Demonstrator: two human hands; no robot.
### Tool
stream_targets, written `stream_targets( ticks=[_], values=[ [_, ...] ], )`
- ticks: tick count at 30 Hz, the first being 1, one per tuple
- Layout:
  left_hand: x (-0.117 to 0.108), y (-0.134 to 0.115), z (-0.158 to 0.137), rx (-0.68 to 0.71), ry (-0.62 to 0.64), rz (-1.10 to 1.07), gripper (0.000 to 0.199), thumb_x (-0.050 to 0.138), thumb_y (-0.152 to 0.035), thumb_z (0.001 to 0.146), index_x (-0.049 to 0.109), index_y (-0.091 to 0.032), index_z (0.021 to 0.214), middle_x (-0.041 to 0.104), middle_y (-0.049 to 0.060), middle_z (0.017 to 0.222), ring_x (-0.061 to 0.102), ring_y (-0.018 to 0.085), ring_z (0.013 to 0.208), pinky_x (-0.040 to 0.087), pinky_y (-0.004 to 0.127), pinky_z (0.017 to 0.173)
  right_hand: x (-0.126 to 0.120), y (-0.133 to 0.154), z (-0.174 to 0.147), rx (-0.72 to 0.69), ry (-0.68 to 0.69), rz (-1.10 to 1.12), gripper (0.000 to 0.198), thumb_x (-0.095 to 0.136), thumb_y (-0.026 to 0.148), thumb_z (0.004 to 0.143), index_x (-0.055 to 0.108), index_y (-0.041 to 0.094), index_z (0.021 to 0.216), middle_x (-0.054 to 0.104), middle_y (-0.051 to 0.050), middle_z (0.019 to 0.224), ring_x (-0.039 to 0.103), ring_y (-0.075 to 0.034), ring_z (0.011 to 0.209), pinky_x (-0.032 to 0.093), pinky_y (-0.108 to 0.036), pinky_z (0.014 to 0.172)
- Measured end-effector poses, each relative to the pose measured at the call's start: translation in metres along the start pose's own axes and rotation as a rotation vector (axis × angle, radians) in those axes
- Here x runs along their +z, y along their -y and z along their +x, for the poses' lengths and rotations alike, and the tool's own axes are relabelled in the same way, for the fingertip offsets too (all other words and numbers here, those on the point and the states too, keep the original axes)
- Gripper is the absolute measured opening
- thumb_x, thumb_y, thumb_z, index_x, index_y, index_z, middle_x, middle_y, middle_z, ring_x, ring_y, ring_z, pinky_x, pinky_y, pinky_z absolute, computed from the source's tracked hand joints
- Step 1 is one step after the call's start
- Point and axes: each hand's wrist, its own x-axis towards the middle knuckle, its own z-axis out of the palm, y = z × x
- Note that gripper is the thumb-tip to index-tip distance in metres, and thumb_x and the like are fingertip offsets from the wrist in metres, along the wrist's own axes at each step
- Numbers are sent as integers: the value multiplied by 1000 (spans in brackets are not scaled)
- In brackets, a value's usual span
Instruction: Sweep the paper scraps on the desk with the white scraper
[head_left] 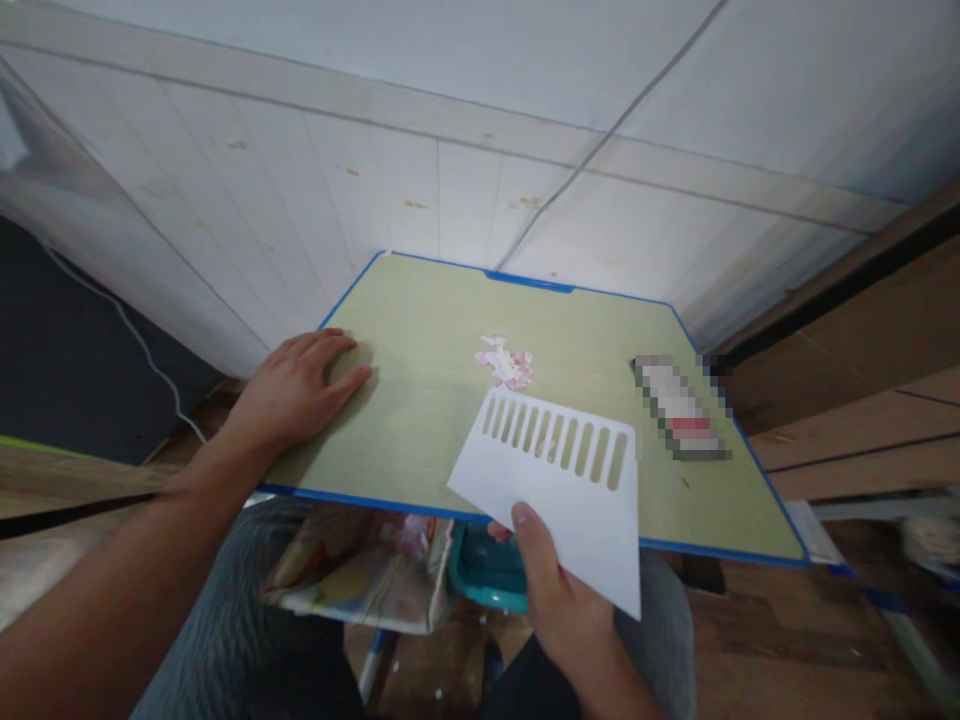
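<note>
**Brace on the left, guide low from the right**

Work within the yellow-green, blue-edged rectangular tabletop point(420, 420), minding the near edge, with a pale, printed, open-topped container point(360, 605) of uncertain material and a teal plastic basin point(491, 598) just below it.

Control the thin white slotted sheet point(570, 510) from its solid part, out over the near edge, with the slotted end aimed toward the far edge. Impossible to tell whether the underside touches the tabletop; probably best to press that end low and level, without bowing.

Clamp the sheet firmly in the right hand point(559, 580), thumb on top, fingers beneath. Use the left hand point(304, 385), empty and loosely spread at the left edge, as a steadying weight. Hands well apart, good for clearance.

Steer clear of the dark-rimmed oblong object point(679, 410), pixelated beyond recognition, near the right edge.

Treat gently the torn pink-and-white, papery-looking scraps point(510, 365), loosely clustered around the middle of the tabletop, right beside the slotted end; contact unclear. Apparently light, so likely to scatter under a fast stroke or slip through the slots.
</note>
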Motion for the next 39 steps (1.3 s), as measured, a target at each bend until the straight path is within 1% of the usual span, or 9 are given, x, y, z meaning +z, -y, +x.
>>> stream_targets(
  ticks=[6, 11, 14, 18, 22, 26, 32, 36, 39],
  values=[
    [4, 0, 1, 1, -26, -14, 56, 53, -59, 110, 75, -30, 152, 76, 15, 167, 65, 41, 161, 47, 64, 144, 7, 13, 1, 120, -81, 9, 47, 84, 70, 110, 95, 30, 89, 95, -10, 92, 92, -36, 96, 76, -48, 109],
    [4, 5, 1, 74, -74, -31, 63, 44, -67, 110, 79, -24, 138, 82, 17, 153, 72, 40, 149, 52, 58, 139, 14, 21, 7, 119, -134, 41, 52, 82, 71, 108, 89, 28, 79, 89, -8, 80, 87, -33, 85, 76, -43, 96],
    [2, 3, 1, 23, -116, -12, 70, 37, -69, 111, 83, -20, 131, 83, 21, 144, 72, 44, 145, 55, 62, 134, 13, 21, 14, 87, -120, 86, 52, 80, 69, 109, 85, 29, 76, 87, -7, 77, 85, -31, 82, 74, -43, 96],
    [-2, -5, 3, -66, -88, 16, 69, 40, -61, 110, 84, -14, 135, 80, 25, 149, 70, 46, 148, 55, 65, 133, 12, 17, 21, 34, -69, 163, 49, 80, 64, 108, 81, 30, 73, 85, -6, 76, 82, -31, 78, 73, -44, 91],
    [-5, -12, 4, -124, -72, 17, 59, 51, -50, 108, 85, -13, 138, 80, 25, 152, 70, 46, 148, 57, 65, 129, 15, 12, 24, 26, -45, 185, 47, 80, 64, 108, 80, 30, 75, 85, -6, 76, 82, -31, 76, 73, -44, 88],
    [-4, -14, 5, -78, -53, 68, 61, 49, -51, 109, 86, -15, 140, 80, 26, 151, 71, 47, 146, 59, 66, 127, 17, 10, 27, -13, -42, 175, 49, 80, 68, 103, 74, 32, 69, 83, -7, 73, 82, -32, 75, 75, -46, 87],
    [-1, -13, 8, -60, -25, 108, 65, 46, -53, 108, 84, -16, 144, 80, 25, 154, 72, 46, 148, 60, 62, 126, 15, 13, 31, -9, 20, 157, 44, 82, 68, 100, 76, 33, 74, 85, -7, 76, 83, -33, 76, 75, -47, 86],
    [2, -9, 11, -44, -33, 121, 65, 46, -53, 107, 82, -17, 147, 81, 23, 153, 73, 42, 148, 58, 55, 127, 20, 13, 29, 23, -4, 180, 49, 83, 76, 96, 75, 33, 74, 85, -8, 74, 83, -33, 74, 76, -47, 84],
    [4, -9, 12, -29, -33, 131, 67, 45, -53, 107, 80, -14, 149, 80, 24, 155, 72, 42, 149, 57, 54, 128, 24, 13, 26, 3, -25, 195, 50, 83, 76, 96, 77, 32, 73, 85, -8, 74, 83, -33, 73, 76, -48, 82]
  ],
)
